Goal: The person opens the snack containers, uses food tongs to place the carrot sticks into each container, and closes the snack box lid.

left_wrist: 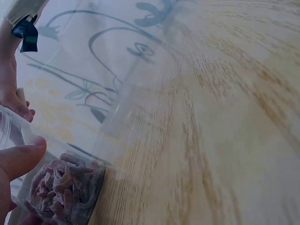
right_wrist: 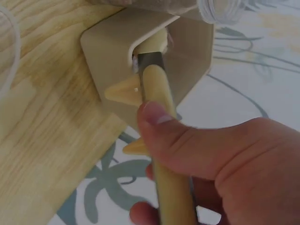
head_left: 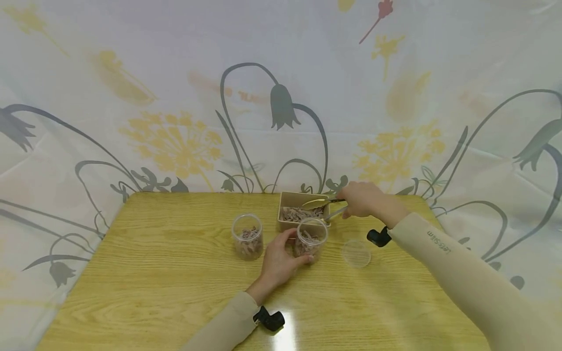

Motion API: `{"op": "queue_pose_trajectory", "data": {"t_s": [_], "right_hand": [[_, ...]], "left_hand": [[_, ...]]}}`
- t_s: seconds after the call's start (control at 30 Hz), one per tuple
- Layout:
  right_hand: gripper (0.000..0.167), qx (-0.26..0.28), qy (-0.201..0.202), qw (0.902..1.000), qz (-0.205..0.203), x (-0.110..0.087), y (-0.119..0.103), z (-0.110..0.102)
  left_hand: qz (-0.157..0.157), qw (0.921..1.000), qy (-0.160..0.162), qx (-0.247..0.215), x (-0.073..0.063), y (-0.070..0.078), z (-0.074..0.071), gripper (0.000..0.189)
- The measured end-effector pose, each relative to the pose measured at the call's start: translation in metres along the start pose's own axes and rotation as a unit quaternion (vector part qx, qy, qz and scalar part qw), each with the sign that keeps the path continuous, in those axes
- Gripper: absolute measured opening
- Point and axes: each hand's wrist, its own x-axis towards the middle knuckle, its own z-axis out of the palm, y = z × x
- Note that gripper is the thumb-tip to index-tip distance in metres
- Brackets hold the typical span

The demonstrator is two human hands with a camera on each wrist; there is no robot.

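My left hand point(head_left: 279, 262) holds a clear round plastic jar point(head_left: 312, 247), fingers and thumb around its side. In the left wrist view, short greyish-pink strips point(left_wrist: 65, 190) lie in the bottom of that jar. Just behind it stands a beige rectangular bin point(head_left: 291, 199) with more such strips. With my right hand point(head_left: 363, 199) I grip a pair of tongs point(right_wrist: 159, 93) with cream-coloured handles, the thumb pressed on one arm. The tongs reach into the bin; whether strips are between their tips is hidden.
A second clear jar point(head_left: 248, 246) with similar strips stands left of my left hand. To the right, a clear round lid point(head_left: 356, 254) lies flat on the wooden table point(head_left: 167, 273). A flower-patterned sheet point(head_left: 333, 73) hangs behind the table's back edge.
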Motion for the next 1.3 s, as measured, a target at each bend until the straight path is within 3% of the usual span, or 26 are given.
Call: {"op": "queue_pose_trajectory", "data": {"t_s": [0.27,0.6,0.77,0.93,1.17,1.3], "right_hand": [[0.042,-0.034,0.019,0.9991,0.015,0.005,-0.009,0.001],[0.025,-0.081,0.079,0.9936,-0.003,0.004,-0.007,0.009],[0.024,-0.09,0.09,0.9918,-0.01,0.001,-0.004,0.01],[0.034,-0.046,0.084,0.9953,0.013,-0.008,0.002,0.007],[0.04,-0.002,0.118,0.9929,0.014,-0.021,0.013,0.002],[0.041,0.03,0.118,0.9923,0.023,-0.031,0.015,-0.004]], "left_hand": [[0.008,1.0,0.001,0.0,-0.001,0.0,0.001,0.072],[-0.013,0.9999,-0.01,0.0,0.0,0.001,-0.001,0.073],[-0.014,0.9999,-0.01,-0.001,0.0,0.002,-0.001,0.072],[-0.011,0.9999,-0.008,-0.004,0.0,0.004,-0.001,0.072],[-0.021,0.9997,-0.012,-0.002,0.002,0.002,-0.001,0.072],[-0.028,0.9995,-0.012,-0.003,0.003,0.003,-0.002,0.072]]}}
